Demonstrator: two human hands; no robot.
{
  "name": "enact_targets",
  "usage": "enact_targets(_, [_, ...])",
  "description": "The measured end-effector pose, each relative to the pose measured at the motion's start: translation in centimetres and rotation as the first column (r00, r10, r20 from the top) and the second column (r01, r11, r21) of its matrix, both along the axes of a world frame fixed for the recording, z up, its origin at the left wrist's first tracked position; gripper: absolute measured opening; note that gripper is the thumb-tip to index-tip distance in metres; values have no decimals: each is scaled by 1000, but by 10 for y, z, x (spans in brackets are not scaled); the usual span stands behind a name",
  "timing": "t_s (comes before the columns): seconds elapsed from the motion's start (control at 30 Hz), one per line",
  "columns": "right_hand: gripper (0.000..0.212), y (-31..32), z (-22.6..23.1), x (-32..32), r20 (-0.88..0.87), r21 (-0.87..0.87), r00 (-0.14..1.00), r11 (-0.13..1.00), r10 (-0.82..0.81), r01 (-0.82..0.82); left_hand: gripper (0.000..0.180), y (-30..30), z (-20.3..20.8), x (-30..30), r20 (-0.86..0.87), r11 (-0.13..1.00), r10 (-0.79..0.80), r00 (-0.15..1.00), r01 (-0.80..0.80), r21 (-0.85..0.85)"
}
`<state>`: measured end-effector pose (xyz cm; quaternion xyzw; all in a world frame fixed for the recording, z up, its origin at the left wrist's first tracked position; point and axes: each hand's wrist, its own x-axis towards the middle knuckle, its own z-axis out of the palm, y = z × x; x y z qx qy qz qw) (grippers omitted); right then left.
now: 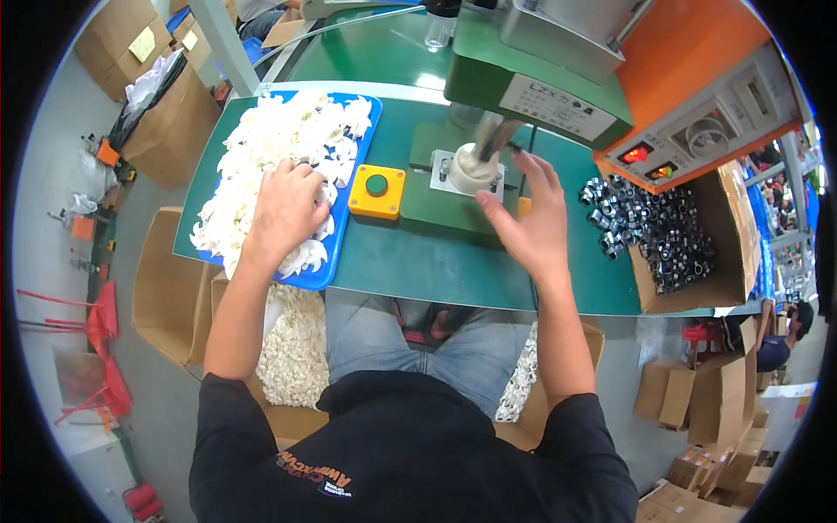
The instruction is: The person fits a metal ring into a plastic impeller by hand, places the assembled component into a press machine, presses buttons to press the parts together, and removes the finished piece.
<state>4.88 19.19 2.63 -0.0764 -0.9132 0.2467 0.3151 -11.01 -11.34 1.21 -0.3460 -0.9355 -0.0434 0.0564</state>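
Note:
My left hand (pixel 288 205) rests on a heap of curved white plastic pieces (pixel 261 144) in a blue tray (pixel 323 272). Its fingers are curled down into the pieces, so the fingertips and anything in them are hidden. On the right, my right hand (pixel 536 218) is open, thumb apart from the fingers, beside the cream-coloured round fixture (pixel 472 170) of a green bench press (pixel 488 83). A blurred metal-looking rod (pixel 493 139) stands at the top of that fixture. Between my hands sits a yellow box with a green push button (pixel 376 185).
Small shiny dark metal rings (pixel 610 218) are spread on the green table (pixel 418 270) and in a tipped cardboard box (pixel 741 235) at right. An orange control unit (pixel 706 96) overhangs them. Open boxes holding white pieces (pixel 295 349) flank my legs. Another person (pixel 776 340) is at far right.

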Motion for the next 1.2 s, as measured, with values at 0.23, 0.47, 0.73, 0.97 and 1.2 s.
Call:
enact_targets(0.23, [61,-11,17,-30,-158,-240,987,968,33,-71,38,1,-10,-1,-17,988,10,1000,-7,153])
enact_targets(0.47, [36,-4,18,-51,-239,-88,971,996,-8,-13,42,4,-2,-7,-56,943,-9,998,28,332])
enact_targets(0.73, [47,33,11,78,21,158,1000,987,-9,5,48,3,23,2,170,767,29,985,-132,628])
enact_targets(0.97, [54,97,-15,233,507,-35,838,966,-202,254,74,7,13,22,331,393,-542,773,-115,912])
enact_targets(1.2, [35,163,-74,157,189,-34,793,804,-579,594,60,49,2,65,346,368,-739,577,-84,926])
